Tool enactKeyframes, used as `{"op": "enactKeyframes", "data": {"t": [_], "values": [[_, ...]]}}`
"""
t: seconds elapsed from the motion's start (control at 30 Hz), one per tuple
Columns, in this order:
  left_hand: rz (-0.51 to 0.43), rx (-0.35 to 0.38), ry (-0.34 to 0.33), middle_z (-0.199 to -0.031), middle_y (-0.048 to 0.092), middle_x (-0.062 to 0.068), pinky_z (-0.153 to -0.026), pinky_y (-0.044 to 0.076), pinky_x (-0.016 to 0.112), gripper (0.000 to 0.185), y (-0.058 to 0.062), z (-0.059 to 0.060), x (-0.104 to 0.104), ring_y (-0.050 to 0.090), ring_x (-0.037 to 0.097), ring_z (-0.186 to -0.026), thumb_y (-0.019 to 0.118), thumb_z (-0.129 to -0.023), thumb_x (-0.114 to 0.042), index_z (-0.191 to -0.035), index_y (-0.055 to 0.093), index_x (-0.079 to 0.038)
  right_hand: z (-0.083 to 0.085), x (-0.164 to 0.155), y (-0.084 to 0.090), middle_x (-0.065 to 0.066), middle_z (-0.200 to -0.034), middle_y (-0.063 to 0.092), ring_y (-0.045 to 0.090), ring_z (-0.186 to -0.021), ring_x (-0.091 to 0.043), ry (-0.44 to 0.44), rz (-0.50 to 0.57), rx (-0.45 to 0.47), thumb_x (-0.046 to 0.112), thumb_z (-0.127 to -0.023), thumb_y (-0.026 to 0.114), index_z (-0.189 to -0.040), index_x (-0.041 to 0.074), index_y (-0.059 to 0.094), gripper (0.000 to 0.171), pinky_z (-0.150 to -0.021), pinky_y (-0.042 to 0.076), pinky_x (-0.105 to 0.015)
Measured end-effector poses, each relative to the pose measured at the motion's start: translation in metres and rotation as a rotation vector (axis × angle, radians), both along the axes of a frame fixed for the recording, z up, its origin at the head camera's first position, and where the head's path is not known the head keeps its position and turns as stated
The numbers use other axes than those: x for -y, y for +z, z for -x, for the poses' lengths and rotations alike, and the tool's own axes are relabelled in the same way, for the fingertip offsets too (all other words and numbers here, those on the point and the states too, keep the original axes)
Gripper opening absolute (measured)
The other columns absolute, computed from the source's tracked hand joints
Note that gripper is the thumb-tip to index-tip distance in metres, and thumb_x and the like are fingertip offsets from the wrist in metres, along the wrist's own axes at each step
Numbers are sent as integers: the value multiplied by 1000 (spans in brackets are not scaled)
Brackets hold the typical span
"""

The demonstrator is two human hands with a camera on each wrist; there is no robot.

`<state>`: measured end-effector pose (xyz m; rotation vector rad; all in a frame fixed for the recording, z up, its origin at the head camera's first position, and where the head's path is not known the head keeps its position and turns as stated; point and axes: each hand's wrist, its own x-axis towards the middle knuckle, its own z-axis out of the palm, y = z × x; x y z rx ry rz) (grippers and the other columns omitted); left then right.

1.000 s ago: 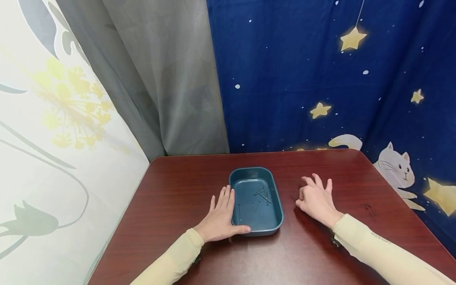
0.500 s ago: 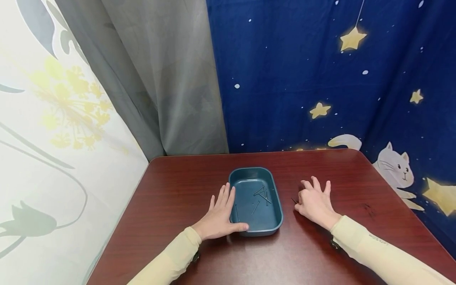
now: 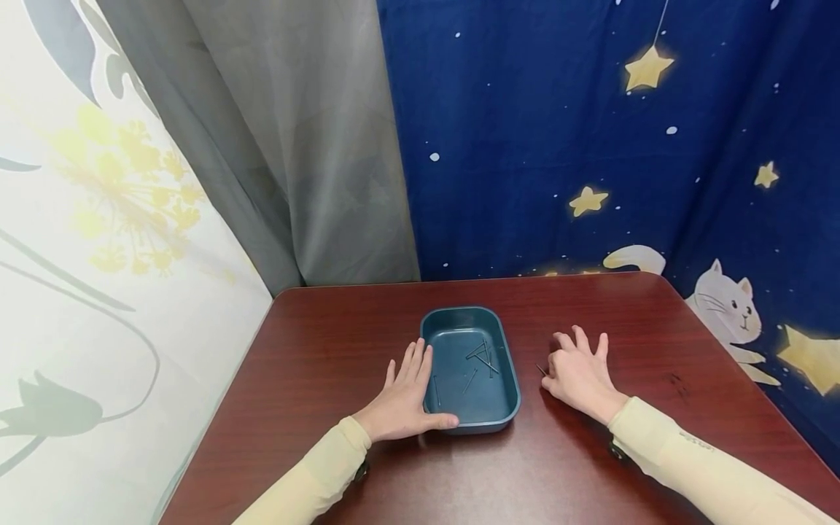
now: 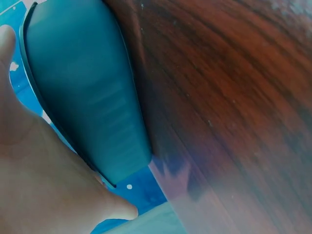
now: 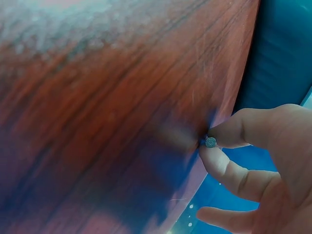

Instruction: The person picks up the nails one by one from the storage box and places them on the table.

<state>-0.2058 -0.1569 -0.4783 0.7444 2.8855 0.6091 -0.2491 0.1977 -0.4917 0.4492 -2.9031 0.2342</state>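
The supporting surface is a table [image 3: 341, 343] with a dark reddish-brown wood-grain top and rounded corners, glossy enough to show soft reflections. A teal rectangular tray [image 3: 508, 405] with rounded corners stands directly on the top, near the centre, with its long sides running away from the person. Several thin dark nails [image 3: 482, 355] lie loose and at mixed angles on the tray floor. The left hand [image 3: 403, 399] rests flat on the table, touching the tray's left wall. The right hand [image 3: 579, 373] rests on the table to the right of the tray, apart from it, pinching one nail [image 5: 210, 142] whose tip meets the tabletop.
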Motion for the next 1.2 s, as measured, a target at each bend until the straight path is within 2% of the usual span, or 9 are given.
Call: {"op": "enactKeyframes", "data": {"t": [0.17, 0.4, 0.57, 0.8, 1.03, 1.2], "values": [[1, 8, 3, -167, -18, 3, -115, 2, 66, 128, -2, -1, 1, -12, 28, -153, 60, -78, -81, -161, -10, -14, -1, 1, 0, -26, -137, 53, 25, -137, -53, -6, -7, 10, 30, -78, 80, -58, 27, 63, 26, -100, -2, -82], [-19, 8, 10, -168, -13, 12, -115, 2, 67, 129, -3, -1, 2, -12, 29, -153, 63, -78, -79, -161, -10, -12, -2, 1, 1, -25, -136, 54, 26, -137, -52, -15, -19, 7, 31, -78, 79, -58, 27, 63, 26, -100, 3, -82], [-22, 18, 15, -167, -13, 12, -115, 1, 65, 129, -3, -2, 2, -14, 27, -152, 64, -79, -78, -161, -10, -12, -2, -1, 0, -26, -137, 53, 25, -136, -52, -21, -15, 16, 31, -78, 79, -60, 26, 65, 24, -100, 3, -81], [-20, 15, 16, -168, -13, 12, -115, 1, 65, 128, -4, -2, 2, -13, 28, -153, 64, -79, -77, -161, -9, -11, 0, -6, 2, -29, -139, 47, 24, -134, -54, -31, 27, 20, 32, -81, 78, -71, 21, 70, 17, -99, 1, -82], [-25, 13, 16, -168, -13, 12, -115, 2, 66, 128, -4, -2, 2, -13, 27, -153, 65, -79, -77, -161, -5, -7, 3, -7, 12, -29, -143, 43, 24, -135, -53, -28, 60, -8, 31, -80, 79, -76, 20, 68, 16, -99, 3, -83], [-14, 14, 18, -167, -14, 12, -115, 1, 65, 129, -3, -3, 2, -14, 26, -152, 64, -79, -77, -161, -5, -6, 5, -4, 21, -27, -149, 37, 23, -137, -54, -36, 78, -40, 31, -80, 79, -91, 16, 74, 19, -99, 5, -83]]}}
